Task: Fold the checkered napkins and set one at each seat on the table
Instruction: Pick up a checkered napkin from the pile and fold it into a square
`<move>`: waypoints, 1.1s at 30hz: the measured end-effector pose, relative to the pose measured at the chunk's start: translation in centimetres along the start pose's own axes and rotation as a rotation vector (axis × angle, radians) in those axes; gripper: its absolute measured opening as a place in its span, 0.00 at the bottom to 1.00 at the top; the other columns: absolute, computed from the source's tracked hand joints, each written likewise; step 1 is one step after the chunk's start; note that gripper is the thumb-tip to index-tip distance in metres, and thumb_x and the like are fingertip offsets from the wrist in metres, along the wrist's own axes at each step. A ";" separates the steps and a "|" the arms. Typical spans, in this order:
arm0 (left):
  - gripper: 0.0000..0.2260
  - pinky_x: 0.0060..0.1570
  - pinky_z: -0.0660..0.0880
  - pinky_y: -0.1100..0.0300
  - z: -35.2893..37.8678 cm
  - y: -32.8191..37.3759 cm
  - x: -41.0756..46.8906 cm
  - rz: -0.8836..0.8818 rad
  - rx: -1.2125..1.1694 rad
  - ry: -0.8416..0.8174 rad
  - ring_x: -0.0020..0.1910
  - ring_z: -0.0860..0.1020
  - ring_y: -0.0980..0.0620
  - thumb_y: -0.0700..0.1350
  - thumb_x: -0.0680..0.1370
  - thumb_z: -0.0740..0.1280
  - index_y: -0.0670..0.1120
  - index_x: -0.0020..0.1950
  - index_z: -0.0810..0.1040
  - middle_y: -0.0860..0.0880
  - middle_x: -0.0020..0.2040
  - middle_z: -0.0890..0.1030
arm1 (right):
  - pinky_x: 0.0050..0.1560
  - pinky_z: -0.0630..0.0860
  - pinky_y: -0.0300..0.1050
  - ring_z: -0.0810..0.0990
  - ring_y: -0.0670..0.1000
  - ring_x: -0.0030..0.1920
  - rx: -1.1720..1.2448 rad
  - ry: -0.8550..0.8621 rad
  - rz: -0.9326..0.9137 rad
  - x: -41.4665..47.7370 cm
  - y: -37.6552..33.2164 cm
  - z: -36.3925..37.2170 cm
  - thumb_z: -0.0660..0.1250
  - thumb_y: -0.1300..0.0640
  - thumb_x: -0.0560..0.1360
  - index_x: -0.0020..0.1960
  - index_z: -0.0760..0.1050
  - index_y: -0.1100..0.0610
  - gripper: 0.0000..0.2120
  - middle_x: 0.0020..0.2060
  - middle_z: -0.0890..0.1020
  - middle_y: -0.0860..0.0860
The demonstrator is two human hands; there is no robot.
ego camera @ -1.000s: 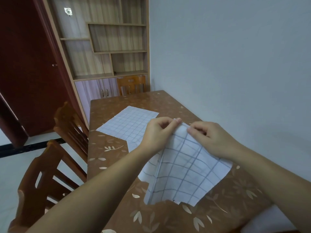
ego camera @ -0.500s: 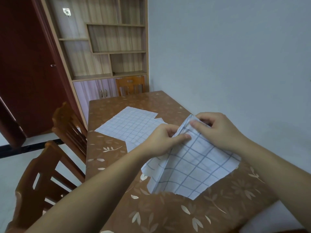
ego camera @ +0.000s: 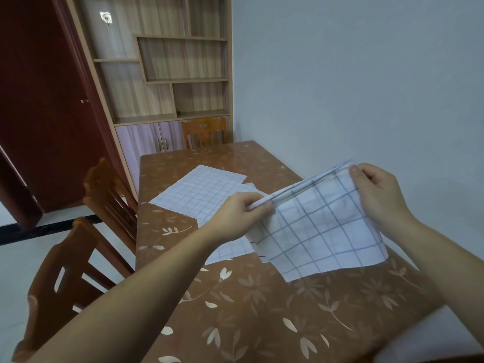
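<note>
We're looking down the long brown counter with its leaf pattern, running away from us along the pale wall, with the wooden shelf unit standing beyond its far end. Two chairs are sitting along the left side, and one more at the far end. The flat napkins are lying spread out mid-counter, right where they were a second ago.

Now the action: the checkered napkin is being held up over the near right part of the counter. Its doubled top edge is being pulled into a taut line and the rest is hanging down toward the surface. Whether the lower edge is touching, we can't tell.

A second ago both hands were bunched together at the middle of that edge; now they're drawing apart. The left hand is pinching the lower left end, fingers curling tight on the cloth. The right hand is swinging out and up to the right, thumb and fingers gripping the far corner.
</note>
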State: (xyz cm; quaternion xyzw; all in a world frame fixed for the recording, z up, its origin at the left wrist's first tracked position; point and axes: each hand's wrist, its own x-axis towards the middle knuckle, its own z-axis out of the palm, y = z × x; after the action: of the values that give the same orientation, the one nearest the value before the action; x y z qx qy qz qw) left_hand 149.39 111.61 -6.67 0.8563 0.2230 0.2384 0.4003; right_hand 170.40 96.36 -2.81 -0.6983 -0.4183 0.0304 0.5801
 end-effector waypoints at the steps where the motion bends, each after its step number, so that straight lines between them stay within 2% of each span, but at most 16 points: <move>1: 0.05 0.36 0.73 0.63 0.0 0.0 0.0 -0.006 -0.045 0.023 0.38 0.77 0.58 0.50 0.77 0.70 0.51 0.43 0.80 0.55 0.40 0.79 | 0.32 0.64 0.36 0.68 0.46 0.35 0.026 0.018 0.024 0.1 0.2 0.0 0.59 0.58 0.82 0.42 0.69 0.73 0.18 0.35 0.69 0.57; 2: 0.03 0.38 0.74 0.65 -0.1 0.0 0.1 -0.014 -0.090 0.060 0.40 0.78 0.59 0.48 0.75 0.72 0.50 0.45 0.81 0.54 0.43 0.81 | 0.34 0.66 0.37 0.70 0.47 0.37 0.057 0.039 0.050 0.1 0.4 -0.1 0.59 0.58 0.82 0.44 0.71 0.73 0.17 0.37 0.72 0.57; 4: 0.01 0.36 0.73 0.68 -0.2 0.0 0.2 -0.045 -0.240 0.151 0.38 0.78 0.60 0.44 0.75 0.73 0.48 0.44 0.82 0.53 0.41 0.81 | 0.37 0.68 0.40 0.72 0.50 0.40 0.084 0.067 0.098 0.2 0.7 -0.4 0.59 0.57 0.82 0.47 0.73 0.73 0.17 0.39 0.74 0.56; 7: 0.04 0.36 0.75 0.67 -0.6 0.5 0.5 -0.111 -0.440 0.228 0.37 0.81 0.59 0.43 0.76 0.72 0.44 0.43 0.84 0.51 0.39 0.84 | 0.37 0.72 0.34 0.76 0.49 0.40 0.033 0.005 0.112 0.0 0.6 -1.0 0.63 0.61 0.79 0.52 0.76 0.64 0.06 0.40 0.78 0.51; 9: 0.08 0.36 0.75 0.65 -0.7 1.0 0.7 -0.106 -0.434 0.221 0.37 0.81 0.57 0.45 0.77 0.71 0.39 0.45 0.84 0.48 0.39 0.83 | 0.48 0.75 0.40 0.79 0.47 0.46 -0.092 -0.100 0.036 -0.4 0.4 -1.1 0.68 0.62 0.75 0.61 0.73 0.52 0.16 0.48 0.79 0.46; 11: 0.13 0.38 0.74 0.60 -0.5 1.3 1.0 -0.068 -0.396 0.193 0.38 0.79 0.53 0.47 0.77 0.70 0.36 0.46 0.82 0.45 0.40 0.81 | 0.58 0.71 0.45 0.76 0.47 0.56 -0.294 -0.181 -0.143 -0.6 0.0 -0.6 0.73 0.56 0.71 0.65 0.69 0.45 0.25 0.57 0.75 0.46; 13: 0.15 0.37 0.72 0.59 -0.3 1.7 1.2 -0.038 -0.351 0.171 0.38 0.77 0.53 0.50 0.78 0.69 0.36 0.45 0.82 0.46 0.38 0.79 | 0.62 0.67 0.49 0.73 0.46 0.61 -0.465 -0.250 -0.311 -1.0 -0.6 0.5 0.74 0.46 0.68 0.63 0.72 0.42 0.25 0.60 0.74 0.44; 15: 0.13 0.36 0.71 0.66 -0.2 2.1 1.1 -0.014 -0.318 0.175 0.35 0.76 0.58 0.49 0.78 0.69 0.38 0.43 0.82 0.50 0.36 0.79 | 0.63 0.62 0.49 0.72 0.43 0.61 -0.576 -0.276 -0.389 -1.2 -1.6 1.4 0.68 0.36 0.64 0.57 0.75 0.41 0.22 0.59 0.74 0.40; 18: 0.10 0.39 0.73 0.67 -0.5 2.4 0.9 0.010 -0.329 0.147 0.37 0.78 0.59 0.45 0.77 0.70 0.38 0.44 0.83 0.49 0.38 0.82 | 0.66 0.60 0.48 0.72 0.39 0.56 -0.627 -0.323 -0.387 -1.0 -2.9 1.5 0.69 0.34 0.64 0.50 0.74 0.38 0.17 0.53 0.77 0.37; 19: 0.10 0.41 0.74 0.64 -0.6 2.6 0.8 0.015 -0.341 0.128 0.39 0.80 0.57 0.44 0.77 0.71 0.37 0.45 0.84 0.47 0.40 0.83 | 0.66 0.63 0.45 0.75 0.39 0.54 -0.595 -0.379 -0.375 -1.0 -3.3 1.6 0.73 0.38 0.65 0.50 0.75 0.40 0.16 0.51 0.79 0.37; 21: 0.08 0.46 0.77 0.57 -0.8 2.9 0.8 0.030 -0.369 0.096 0.43 0.81 0.52 0.43 0.76 0.72 0.37 0.48 0.84 0.43 0.43 0.85 | 0.56 0.72 0.34 0.79 0.39 0.48 -0.411 -0.473 -0.302 -1.1 -4.0 2.2 0.77 0.46 0.66 0.50 0.79 0.45 0.15 0.46 0.82 0.40; 23: 0.06 0.48 0.79 0.54 -0.7 3.5 0.8 0.036 -0.387 0.094 0.44 0.82 0.51 0.42 0.75 0.73 0.40 0.47 0.85 0.43 0.44 0.85 | 0.46 0.74 0.35 0.80 0.40 0.43 -0.239 -0.516 -0.213 -1.1 -4.1 3.1 0.77 0.52 0.68 0.46 0.82 0.48 0.09 0.41 0.84 0.43; 25: 0.02 0.45 0.79 0.58 -0.9 3.9 0.7 0.035 -0.390 0.091 0.42 0.83 0.55 0.41 0.74 0.74 0.44 0.44 0.86 0.49 0.41 0.85 | 0.42 0.73 0.38 0.79 0.42 0.38 -0.149 -0.542 -0.172 -1.0 -3.7 3.7 0.76 0.56 0.70 0.41 0.83 0.52 0.02 0.36 0.83 0.45; 27: 0.04 0.44 0.80 0.61 -1.5 3.9 0.4 0.007 -0.350 0.024 0.43 0.83 0.56 0.41 0.72 0.76 0.46 0.45 0.84 0.52 0.41 0.86 | 0.40 0.72 0.37 0.78 0.41 0.36 -0.064 -0.521 -0.147 -0.9 -3.1 3.5 0.74 0.60 0.72 0.38 0.82 0.54 0.05 0.33 0.82 0.47; 29: 0.08 0.47 0.82 0.58 -2.3 3.4 0.3 -0.063 -0.240 -0.038 0.44 0.84 0.54 0.43 0.70 0.78 0.46 0.46 0.83 0.49 0.44 0.86 | 0.40 0.72 0.32 0.78 0.38 0.35 0.042 -0.442 -0.110 -0.4 -2.4 2.8 0.72 0.62 0.73 0.38 0.81 0.53 0.07 0.32 0.82 0.42; 33: 0.08 0.48 0.80 0.55 -2.4 3.0 0.5 -0.113 -0.123 -0.072 0.45 0.84 0.50 0.46 0.71 0.77 0.44 0.43 0.82 0.45 0.46 0.86 | 0.43 0.77 0.33 0.82 0.41 0.41 0.089 -0.438 -0.064 -0.2 -1.9 2.3 0.74 0.61 0.71 0.45 0.81 0.53 0.05 0.39 0.86 0.44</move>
State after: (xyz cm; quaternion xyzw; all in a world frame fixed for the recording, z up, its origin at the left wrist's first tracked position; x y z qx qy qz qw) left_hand 148.96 111.52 -2.82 0.8243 0.2412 0.1976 0.4726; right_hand 167.95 98.01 -2.05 -0.6352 -0.5544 0.1814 0.5061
